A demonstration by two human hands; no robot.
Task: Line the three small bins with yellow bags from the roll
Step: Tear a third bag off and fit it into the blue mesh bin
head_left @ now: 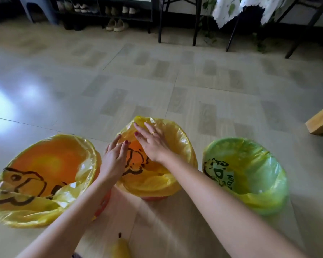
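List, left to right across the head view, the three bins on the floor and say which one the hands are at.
Left orange bin, lined in yellow → middle orange bin, where the left hand and right hand work the yellow bag → green bin, lined.

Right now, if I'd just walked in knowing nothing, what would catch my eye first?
Three small bins in a row on the tiled floor, all draped in yellow bags: an orange bin at left, a middle bin, and a green bin at right. Both hands work over the middle one, the left hand at its near-left rim and the right hand, wearing a ring, flat on the yellow bag.
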